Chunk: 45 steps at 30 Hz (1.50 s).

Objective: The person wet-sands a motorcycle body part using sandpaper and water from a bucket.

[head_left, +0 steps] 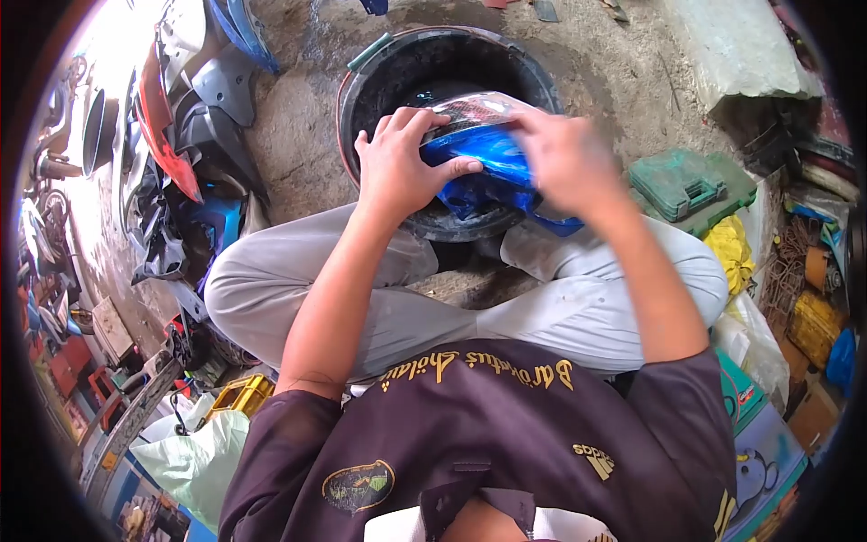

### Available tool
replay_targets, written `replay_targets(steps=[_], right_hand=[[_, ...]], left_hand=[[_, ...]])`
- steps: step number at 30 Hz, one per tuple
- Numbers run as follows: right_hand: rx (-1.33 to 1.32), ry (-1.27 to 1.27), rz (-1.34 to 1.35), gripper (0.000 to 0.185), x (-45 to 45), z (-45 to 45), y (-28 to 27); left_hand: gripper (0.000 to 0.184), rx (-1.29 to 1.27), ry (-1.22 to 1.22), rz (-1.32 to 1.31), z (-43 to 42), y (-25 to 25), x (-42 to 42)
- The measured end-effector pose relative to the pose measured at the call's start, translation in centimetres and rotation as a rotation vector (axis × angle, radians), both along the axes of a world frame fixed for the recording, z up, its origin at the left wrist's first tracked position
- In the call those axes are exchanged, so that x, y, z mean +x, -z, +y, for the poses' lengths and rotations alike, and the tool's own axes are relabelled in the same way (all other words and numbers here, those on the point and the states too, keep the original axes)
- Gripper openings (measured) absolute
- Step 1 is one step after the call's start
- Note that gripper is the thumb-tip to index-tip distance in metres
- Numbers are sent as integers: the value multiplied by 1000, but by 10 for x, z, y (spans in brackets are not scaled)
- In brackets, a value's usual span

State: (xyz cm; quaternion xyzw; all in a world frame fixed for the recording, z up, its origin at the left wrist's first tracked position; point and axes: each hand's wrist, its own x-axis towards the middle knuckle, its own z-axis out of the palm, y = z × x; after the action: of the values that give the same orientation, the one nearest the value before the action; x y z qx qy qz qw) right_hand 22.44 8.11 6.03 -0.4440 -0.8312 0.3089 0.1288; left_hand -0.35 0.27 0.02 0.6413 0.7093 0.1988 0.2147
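Note:
A glossy blue motorcycle fairing [488, 154] with a silver, red-and-black patterned upper part is held tilted over a black bucket [361, 113]. My left hand [395, 167] grips its left side, thumb on the blue face and fingers over the patterned top. On the fairing's upper right, my right hand [571, 163] is blurred by motion. Its fingers are bent and pressed together against the surface; whatever may be under them is hidden. Dark water shows inside the bucket behind the fairing.
Motorcycle plastics, including a red panel [161, 126], are piled at left. At right lie a green tool case [677, 185], a yellow bag [728, 250] and a large pale block [736, 45]. My crossed legs [298, 271] frame the bucket. A yellow crate [240, 396] stands at lower left.

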Motion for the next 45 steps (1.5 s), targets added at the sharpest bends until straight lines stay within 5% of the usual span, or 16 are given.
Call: replay_targets(steps=[4,8,11,15,19,24,28,33,37,41,45], right_hand=[[48,-45,146,21,-15,-4,3],[-88,161,-148,23,9,7,-7],[109,-100,66,24,-20,-19,6],[-116,246,-35,19,15,20,-1],[119,-77,52,25,-10,-22,11],[-85,240,-74,22,30,12,11],[8,-75,141,18,-15,-32,-3],[-104,248,1,17,32,8,7],[151,-50,150,20,-12,-34,1],[-109,269,-61,18,35,5,-1],[155,-37,106,19,-4,-30,1]], left_hand=[[78,46,-10,-19,-3,7,1],[78,33,-14,20,-3,5,0],[78,42,-21,-12,-5,9,5],[79,31,-10,-25,-1,3,0],[81,54,-18,-19,-1,7,2],[77,104,-4,19,-3,8,1],[75,46,4,37,0,5,2],[74,52,4,4,-2,4,-1],[77,27,-7,7,-1,2,2],[77,47,11,35,-1,3,1],[76,20,14,51,1,0,-1]])
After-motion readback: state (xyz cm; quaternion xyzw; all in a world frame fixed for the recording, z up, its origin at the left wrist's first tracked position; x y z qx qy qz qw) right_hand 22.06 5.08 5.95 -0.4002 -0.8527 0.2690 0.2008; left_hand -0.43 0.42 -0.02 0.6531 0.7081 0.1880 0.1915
